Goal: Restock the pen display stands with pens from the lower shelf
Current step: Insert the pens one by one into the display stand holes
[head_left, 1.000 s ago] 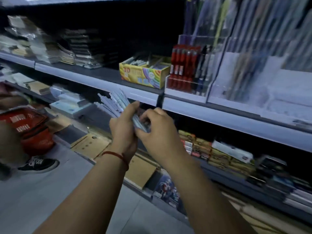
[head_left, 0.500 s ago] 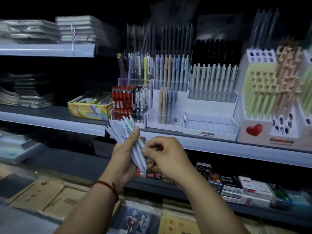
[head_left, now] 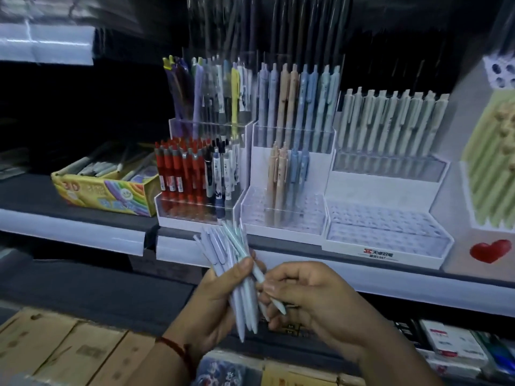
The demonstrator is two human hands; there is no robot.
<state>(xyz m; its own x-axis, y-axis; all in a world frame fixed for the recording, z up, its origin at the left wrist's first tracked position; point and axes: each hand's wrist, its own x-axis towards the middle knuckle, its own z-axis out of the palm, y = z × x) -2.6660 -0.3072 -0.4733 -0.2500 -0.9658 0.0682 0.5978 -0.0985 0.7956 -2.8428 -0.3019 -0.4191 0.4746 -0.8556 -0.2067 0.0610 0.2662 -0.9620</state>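
As left hand [head_left: 218, 300] grips pens [head_left: 220, 246], thumb [head_left: 242, 268] across

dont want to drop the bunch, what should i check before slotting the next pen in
1. The pen bundle is gripped in the left hand: ok
2. One mint pen is pinched by the right hand and angled off from the rest: ok
3. Pen tips point down, ready for the holes: ok
4. The front tiers of the white stand have free holes: ok
5. Which stand suits these pens' colours: cannot tell, the picture is dim and blurred
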